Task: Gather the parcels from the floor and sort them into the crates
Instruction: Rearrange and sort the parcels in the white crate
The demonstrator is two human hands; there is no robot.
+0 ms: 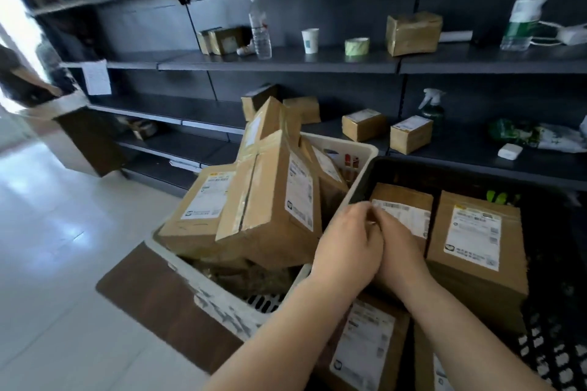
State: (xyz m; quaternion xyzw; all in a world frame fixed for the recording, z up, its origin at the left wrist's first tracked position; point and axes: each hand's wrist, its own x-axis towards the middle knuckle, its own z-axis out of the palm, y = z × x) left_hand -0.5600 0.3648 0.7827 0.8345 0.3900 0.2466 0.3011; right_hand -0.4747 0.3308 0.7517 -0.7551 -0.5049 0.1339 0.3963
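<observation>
Clearly the biggest carrier is the black perforated plastic crate (546,263) at the right, and beside it, touching at the rims, stands the cream slatted plastic crate (359,174), already heaped with tilted brown cardboard parcels (270,200). Inside the black crate, near its far left corner, stands the small brown cardboard parcel with a white label (409,200), its labelled face turned toward the person. It stands close to the larger labelled brown box (476,232) at its right.

Both hands meet at the near edge of this small parcel. The left hand (349,241) comes from the cream crate's side, the right hand (400,251) lies just beside it; the fingers are curled together at the label's lower left corner. Whether they pinch the parcel or only touch it, I cannot tell. The parcel lies straight ahead of the grip, away from the person, and both hands are equally near.
</observation>
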